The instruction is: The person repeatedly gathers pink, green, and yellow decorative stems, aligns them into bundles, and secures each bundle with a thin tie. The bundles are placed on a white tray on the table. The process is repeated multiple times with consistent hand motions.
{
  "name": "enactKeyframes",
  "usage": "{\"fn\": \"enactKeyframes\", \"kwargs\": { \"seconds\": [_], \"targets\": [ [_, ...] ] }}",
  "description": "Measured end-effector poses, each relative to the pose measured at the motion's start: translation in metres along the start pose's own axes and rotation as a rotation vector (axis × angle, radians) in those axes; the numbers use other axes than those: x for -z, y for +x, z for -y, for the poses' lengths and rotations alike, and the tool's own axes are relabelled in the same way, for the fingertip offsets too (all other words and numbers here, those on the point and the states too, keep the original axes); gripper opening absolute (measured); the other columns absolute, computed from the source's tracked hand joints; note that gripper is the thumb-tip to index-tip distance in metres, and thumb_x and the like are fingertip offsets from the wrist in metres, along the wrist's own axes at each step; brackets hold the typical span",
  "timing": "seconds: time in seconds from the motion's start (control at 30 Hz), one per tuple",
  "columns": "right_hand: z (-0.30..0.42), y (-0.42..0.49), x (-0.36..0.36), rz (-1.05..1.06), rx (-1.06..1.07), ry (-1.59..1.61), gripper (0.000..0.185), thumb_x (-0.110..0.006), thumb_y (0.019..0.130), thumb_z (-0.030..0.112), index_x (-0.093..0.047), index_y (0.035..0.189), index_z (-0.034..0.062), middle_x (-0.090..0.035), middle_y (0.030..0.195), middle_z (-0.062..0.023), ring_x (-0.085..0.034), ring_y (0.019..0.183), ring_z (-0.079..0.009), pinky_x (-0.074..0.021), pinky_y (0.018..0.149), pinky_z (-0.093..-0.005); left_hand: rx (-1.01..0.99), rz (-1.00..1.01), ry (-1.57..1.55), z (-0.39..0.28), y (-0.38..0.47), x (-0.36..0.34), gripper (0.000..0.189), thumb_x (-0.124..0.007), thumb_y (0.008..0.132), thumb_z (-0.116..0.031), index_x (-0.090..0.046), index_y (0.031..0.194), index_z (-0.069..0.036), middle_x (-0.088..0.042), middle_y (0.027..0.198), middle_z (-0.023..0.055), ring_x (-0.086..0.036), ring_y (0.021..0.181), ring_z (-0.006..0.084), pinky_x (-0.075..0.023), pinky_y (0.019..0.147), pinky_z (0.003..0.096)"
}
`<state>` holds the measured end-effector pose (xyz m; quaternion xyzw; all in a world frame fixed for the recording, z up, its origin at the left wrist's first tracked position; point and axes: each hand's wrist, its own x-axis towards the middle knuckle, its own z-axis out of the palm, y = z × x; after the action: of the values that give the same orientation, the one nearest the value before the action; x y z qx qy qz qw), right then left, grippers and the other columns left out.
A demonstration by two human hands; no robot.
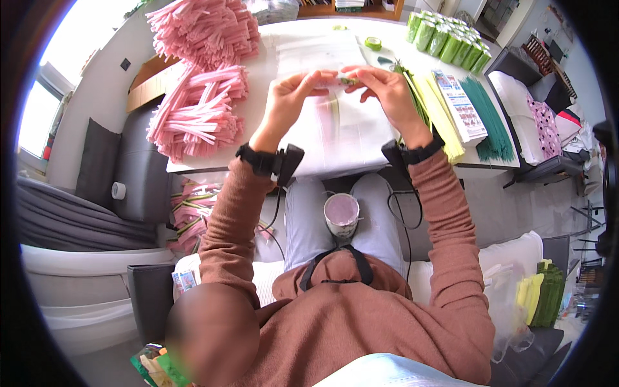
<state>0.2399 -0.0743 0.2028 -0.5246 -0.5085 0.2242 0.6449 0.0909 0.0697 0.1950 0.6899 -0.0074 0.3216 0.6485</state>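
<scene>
Above the middle of the white table, my left hand (295,94) and my right hand (387,92) face each other. Between their fingertips is a small pink and green item (341,81) in what looks like clear plastic; its exact kind cannot be told. Both hands pinch at it. A clear plastic sheet (348,140) covers the table beneath them, and a blurred pinkish strip shows below the hands. Left of my left hand lie bundled pink fuzzy stems (193,116). Beside my right hand are dark green stems (417,101) and pale yellow strips (442,123).
A roll of green tape (373,43) lies at the table's far side, near many wrapped green rolls (447,41). Printed packets (462,109) and thin teal stems (491,121) are at the right. A tub (342,213) stands between the thighs; cables hang from both wrists.
</scene>
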Motion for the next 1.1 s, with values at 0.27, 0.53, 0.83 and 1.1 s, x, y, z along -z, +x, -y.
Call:
{"fn": "enactKeyframes", "kwargs": {
  "seconds": [0.27, 0.53, 0.83, 1.1],
  "targets": [
    [-0.067, -0.146, -0.028, -0.206, -0.223, -0.022, 0.022, -0.058, 0.091, 0.021, -0.068, 0.096, 0.0018, -0.047, 0.132, -0.0133, -0.057, 0.090, -0.0107, -0.0463, 0.064, -0.0211, 0.325, -0.169, -0.022, 0.056, -0.138, -0.058, 0.027, -0.048, 0.095, -0.017, -0.070, 0.102, -0.004, -0.033, 0.145, 0.0137, -0.022, 0.136, 0.0190, -0.0194, 0.108, 0.0336],
    [-0.120, -0.196, -0.039, -0.244, -0.511, 0.177, 0.018, -0.060, 0.090, 0.018, -0.067, 0.088, 0.0017, -0.065, 0.090, -0.0062, -0.060, 0.076, -0.0085, -0.0459, 0.056, -0.0196, 0.639, -0.220, -0.317, 0.105, -0.190, -0.072, 0.029, -0.050, 0.096, -0.024, -0.067, 0.103, -0.001, -0.059, 0.113, 0.0048, -0.051, 0.103, 0.0103, -0.0346, 0.094, 0.0271],
    [-0.130, -0.200, -0.065, -0.480, -0.588, 0.134, 0.029, -0.056, 0.092, 0.025, -0.066, 0.083, -0.0004, -0.065, 0.075, -0.0057, -0.063, 0.064, -0.0134, -0.0453, 0.056, -0.0219, 0.472, -0.438, 0.287, 0.129, -0.191, -0.066, 0.016, -0.068, 0.081, -0.017, -0.072, 0.078, -0.002, -0.060, 0.090, 0.0075, -0.055, 0.088, 0.0171, -0.0431, 0.079, 0.0289],
    [-0.143, -0.201, -0.073, -0.633, -0.755, 0.317, 0.030, -0.057, 0.092, 0.025, -0.063, 0.077, -0.0005, -0.063, 0.071, -0.0072, -0.063, 0.061, -0.0171, -0.0474, 0.058, -0.0244, 0.571, -0.537, 0.291, 0.141, -0.194, -0.071, 0.019, -0.067, 0.082, -0.017, -0.071, 0.073, -0.001, -0.060, 0.083, 0.0063, -0.056, 0.083, 0.0154, -0.0438, 0.073, 0.0273]
  ]
}}
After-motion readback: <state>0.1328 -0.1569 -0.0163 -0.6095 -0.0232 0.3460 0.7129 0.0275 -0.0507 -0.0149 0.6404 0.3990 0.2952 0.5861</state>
